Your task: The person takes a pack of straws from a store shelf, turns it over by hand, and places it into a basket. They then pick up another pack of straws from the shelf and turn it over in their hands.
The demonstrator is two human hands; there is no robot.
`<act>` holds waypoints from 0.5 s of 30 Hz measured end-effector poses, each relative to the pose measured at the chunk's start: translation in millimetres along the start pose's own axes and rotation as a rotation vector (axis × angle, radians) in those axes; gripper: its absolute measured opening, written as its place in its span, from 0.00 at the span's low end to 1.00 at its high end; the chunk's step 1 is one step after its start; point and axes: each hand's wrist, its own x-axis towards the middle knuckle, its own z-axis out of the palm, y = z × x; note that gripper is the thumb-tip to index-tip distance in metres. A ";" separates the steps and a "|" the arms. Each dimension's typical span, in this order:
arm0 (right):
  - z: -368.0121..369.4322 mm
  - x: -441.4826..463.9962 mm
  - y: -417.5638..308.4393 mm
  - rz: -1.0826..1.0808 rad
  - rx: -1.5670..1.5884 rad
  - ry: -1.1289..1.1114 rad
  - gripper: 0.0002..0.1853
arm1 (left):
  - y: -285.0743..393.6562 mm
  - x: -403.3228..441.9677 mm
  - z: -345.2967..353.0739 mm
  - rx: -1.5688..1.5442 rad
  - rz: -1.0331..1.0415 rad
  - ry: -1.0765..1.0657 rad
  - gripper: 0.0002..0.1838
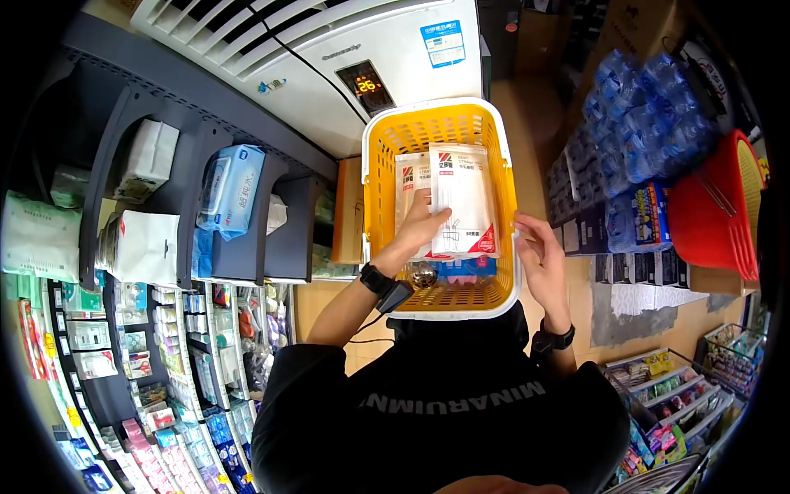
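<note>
My left hand (pixel 421 226) reaches into a yellow basket (pixel 508 177) with a white rim. It grips the left edge of a white packet (pixel 461 198) with a red logo and a red corner, thumb on top. A similar white packet (pixel 405 177) lies partly hidden beneath it and my hand. My right hand (pixel 541 255) is beside the basket's right rim, fingers loosely bent and apart, fingertips close to the rim. A shiny round metal item (pixel 424 275) and a blue package (pixel 467 267) show at the basket's near end.
A white air conditioner (pixel 346 45) stands behind the basket. Grey shelves (pixel 234 259) with tissue packs are on the left. Shrink-wrapped water bottles (pixel 650 115) and red baskets (pixel 716 206) stand to the right. A low rack of small goods (pixel 671 395) sits at lower right.
</note>
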 end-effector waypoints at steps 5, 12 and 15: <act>-1.2 3.4 8.8 0.005 0.015 0.004 0.17 | -12.0 7.2 7.1 0.040 -0.009 -0.016 0.31; 0.6 7.5 6.6 0.013 -0.086 0.010 0.18 | -10.8 6.0 10.9 0.208 0.003 -0.027 0.32; 2.0 8.7 8.5 0.000 -0.115 0.008 0.18 | -57.7 31.1 1.2 0.333 0.219 -0.012 0.34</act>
